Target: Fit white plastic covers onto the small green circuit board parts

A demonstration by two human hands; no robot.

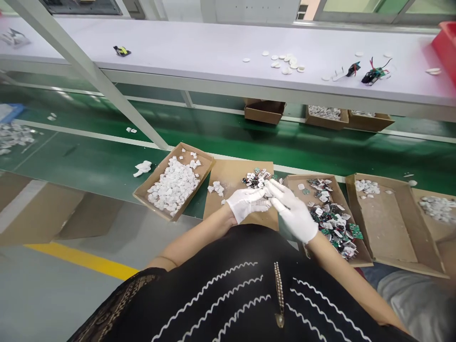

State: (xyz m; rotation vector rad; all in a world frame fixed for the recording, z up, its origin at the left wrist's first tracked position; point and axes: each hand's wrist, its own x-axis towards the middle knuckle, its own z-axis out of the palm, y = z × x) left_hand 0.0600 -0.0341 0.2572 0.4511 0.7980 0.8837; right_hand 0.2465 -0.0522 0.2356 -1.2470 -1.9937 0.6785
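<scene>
My left hand [247, 204], in a white glove, meets my right hand [292, 211], gloved the same way, above a flat cardboard sheet [228, 171]. The fingers of both are pinched together around something small that they mostly hide. Just beyond the fingertips lies a pile of small circuit boards with white parts [257, 177]. A few white plastic pieces [216, 188] rest on the sheet to the left. By my right wrist, a cardboard tray [361, 254] holds many green boards and white parts with wires.
Left of the sheet, a cardboard tray [140, 192] is filled with white pieces. At the right stands another tray [392, 228] with a few white pieces at its far end. A raised shelf [199, 47] carries white discs [292, 61] and wired boards [375, 74]; a slanted post [89, 66] rises at left.
</scene>
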